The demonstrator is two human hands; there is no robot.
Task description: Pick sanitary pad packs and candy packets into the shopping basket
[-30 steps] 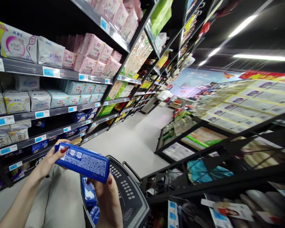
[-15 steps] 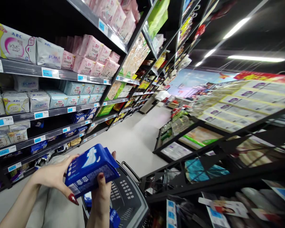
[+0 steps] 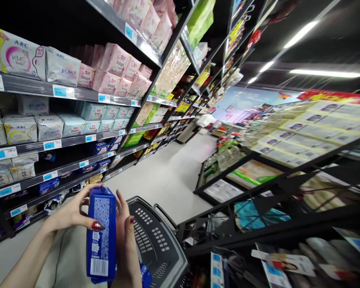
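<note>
A blue packet (image 3: pixel 101 236) with white print and a barcode label stands on end in front of me. My left hand (image 3: pixel 73 211) grips it from the left, thumb across its face. My right hand (image 3: pixel 126 240) holds its right side with fingers partly stretched upward. Just behind the packet is a black plastic shopping basket (image 3: pixel 159 244), with more blue packets (image 3: pixel 145 275) showing inside it.
Black shelves (image 3: pixel 63 140) on the left carry white, pink and pale blue packs with blue price tags. A low black rack (image 3: pixel 258 224) of magazines and goods runs along the right. A pale floor aisle (image 3: pixel 171 176) stretches ahead between them.
The packet went from lying flat across both hands, through a tilted turn, to standing upright with its barcode side facing me. Both hands shifted around it.
</note>
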